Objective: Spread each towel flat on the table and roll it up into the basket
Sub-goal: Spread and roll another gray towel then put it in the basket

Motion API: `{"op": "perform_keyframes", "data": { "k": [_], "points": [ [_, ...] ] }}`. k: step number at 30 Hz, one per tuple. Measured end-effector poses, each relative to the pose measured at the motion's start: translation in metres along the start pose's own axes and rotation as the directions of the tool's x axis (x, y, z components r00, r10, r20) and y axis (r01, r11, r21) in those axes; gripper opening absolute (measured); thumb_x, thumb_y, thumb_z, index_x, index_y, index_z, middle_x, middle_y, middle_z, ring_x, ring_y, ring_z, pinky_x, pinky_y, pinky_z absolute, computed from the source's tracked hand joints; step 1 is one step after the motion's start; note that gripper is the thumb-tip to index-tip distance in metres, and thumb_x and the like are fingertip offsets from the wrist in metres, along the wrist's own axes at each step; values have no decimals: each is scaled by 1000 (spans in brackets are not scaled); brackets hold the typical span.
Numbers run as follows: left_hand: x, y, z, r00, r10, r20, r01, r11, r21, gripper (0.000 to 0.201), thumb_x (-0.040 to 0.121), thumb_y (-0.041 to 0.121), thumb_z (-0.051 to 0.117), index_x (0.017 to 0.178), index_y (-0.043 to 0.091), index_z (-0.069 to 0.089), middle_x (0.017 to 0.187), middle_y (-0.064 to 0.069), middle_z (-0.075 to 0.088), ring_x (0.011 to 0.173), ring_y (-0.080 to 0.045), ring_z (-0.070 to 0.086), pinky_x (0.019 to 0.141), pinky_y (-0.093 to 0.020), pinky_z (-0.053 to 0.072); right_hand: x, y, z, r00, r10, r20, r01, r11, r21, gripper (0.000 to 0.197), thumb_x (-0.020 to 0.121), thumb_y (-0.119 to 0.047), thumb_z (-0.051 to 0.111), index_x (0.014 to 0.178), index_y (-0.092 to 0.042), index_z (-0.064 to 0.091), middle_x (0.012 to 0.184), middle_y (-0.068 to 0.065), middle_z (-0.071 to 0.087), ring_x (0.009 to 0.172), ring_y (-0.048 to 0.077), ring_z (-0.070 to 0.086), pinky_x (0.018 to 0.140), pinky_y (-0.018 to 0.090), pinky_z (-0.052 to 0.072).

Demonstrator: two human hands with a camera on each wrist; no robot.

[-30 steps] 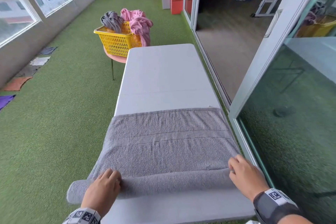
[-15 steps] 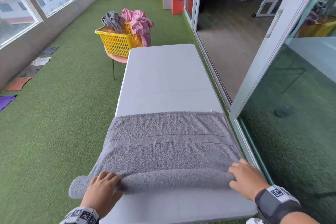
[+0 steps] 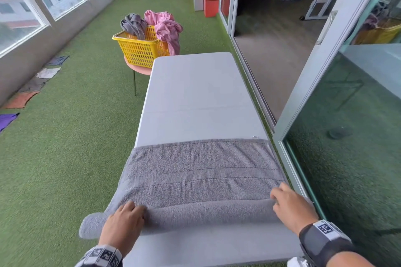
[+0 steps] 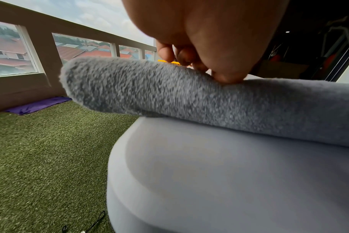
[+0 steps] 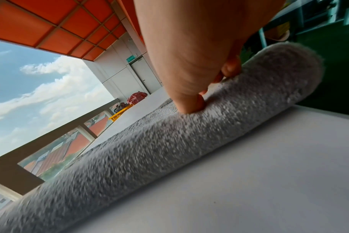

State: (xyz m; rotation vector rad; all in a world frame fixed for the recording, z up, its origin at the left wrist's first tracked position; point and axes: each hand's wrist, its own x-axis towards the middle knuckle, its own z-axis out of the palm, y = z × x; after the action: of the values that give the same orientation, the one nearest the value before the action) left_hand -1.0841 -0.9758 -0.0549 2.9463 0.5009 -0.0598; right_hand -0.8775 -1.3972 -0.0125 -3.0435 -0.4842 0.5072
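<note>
1. Grey towel [image 3: 201,171] lies across the near end of the white table [image 3: 195,97] in the head view, its near edge already wound into a roll that runs the table's width and sticks out past the left edge. The left hand [image 3: 122,226] rests on top of the roll near its left end, fingers curled forward over the cloth. The right hand [image 3: 291,207] sits on the roll's right end at the table's right edge, fingers bent down onto it. Beyond the far left corner of the table a yellow basket [image 3: 141,49] stands on a pink stool [image 3: 138,69], with a grey cloth [image 3: 133,25] and pink cloths [image 3: 167,28] heaped in it. Green turf [image 3: 65,136] covers the floor, and more cloths [image 3: 28,93] lie along the left wall.

2. From the left wrist, the left hand [image 4: 205,39] comes down from above, fingertips [image 4: 227,78] bunched together and pressing into the top of the towel [image 4: 169,94] roll. The roll's end overhangs the table [image 4: 229,181] edge above the turf [image 4: 50,149].

3. From the right wrist, the right hand [image 5: 193,47] bears on the towel [image 5: 189,141] roll near its right end, fingertips [image 5: 191,104] close together and dug into the pile. The roll lies on the table [image 5: 249,189], the flat part stretching away towards the basket [image 5: 119,115].
</note>
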Motion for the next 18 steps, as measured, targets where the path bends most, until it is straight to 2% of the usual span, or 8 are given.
{"op": "perform_keyframes", "data": {
  "k": [2,5,7,9,11,12,15,18],
  "points": [
    [0,0,1,1000,-10,-2,10,996,-89,26,77,17,76,96,32,65,81,9,50,66,-16,61,52,-31,48,-2,-1,-1,1000,-18,-3,18,1000,-18,12,92,-21,48,95,-32,51,95,-12,40,75,10,46,68,33,38],
    [-1,-1,2,993,71,-99,-81,992,-97,18,83,15,62,96,28,62,87,10,50,79,-17,58,62,-32,52,-3,0,3,996,-70,-50,70,998,3,17,88,-15,59,93,-32,57,93,-15,49,91,12,54,70,32,33],
    [-2,-2,1,986,123,-108,-132,988,-79,28,80,24,47,102,24,65,97,10,58,92,-19,58,76,-36,55,-4,2,7,992,-124,-19,124,992,4,23,87,-18,59,104,-33,58,106,-17,55,108,11,51,83,30,36],
    [-4,-4,0,989,130,-65,-133,991,-35,43,75,35,46,111,25,67,107,12,63,103,-17,58,84,-39,55,-3,7,12,986,-161,35,161,987,-1,40,88,-22,55,127,-33,52,127,-15,50,127,9,40,103,28,32],
    [-4,-6,-2,993,116,11,-117,993,11,53,68,46,49,115,30,67,111,16,65,106,-14,59,86,-39,54,-3,11,14,986,-154,67,157,987,-42,53,85,-26,56,137,-34,47,137,-16,45,135,9,35,113,33,28],
    [-3,-7,-3,994,104,42,-105,994,22,53,66,49,50,113,31,68,109,17,66,105,-14,59,87,-38,53,-2,14,15,987,-145,75,150,986,-72,55,83,-29,58,137,-36,48,137,-17,47,135,10,38,114,37,30],
    [0,-8,0,994,80,69,-84,995,53,37,64,53,50,92,35,67,94,20,63,95,-15,58,83,-37,51,4,19,19,989,-109,102,120,986,-115,43,76,-38,56,119,-42,58,118,-21,56,116,11,49,101,39,40],
    [1,-7,3,997,63,54,-67,995,70,19,67,48,50,69,31,57,82,19,53,88,-14,52,77,-36,47,10,22,24,989,-65,132,78,993,-93,29,67,-50,39,88,-37,54,93,-21,50,99,14,49,86,40,47]
  ]
}}
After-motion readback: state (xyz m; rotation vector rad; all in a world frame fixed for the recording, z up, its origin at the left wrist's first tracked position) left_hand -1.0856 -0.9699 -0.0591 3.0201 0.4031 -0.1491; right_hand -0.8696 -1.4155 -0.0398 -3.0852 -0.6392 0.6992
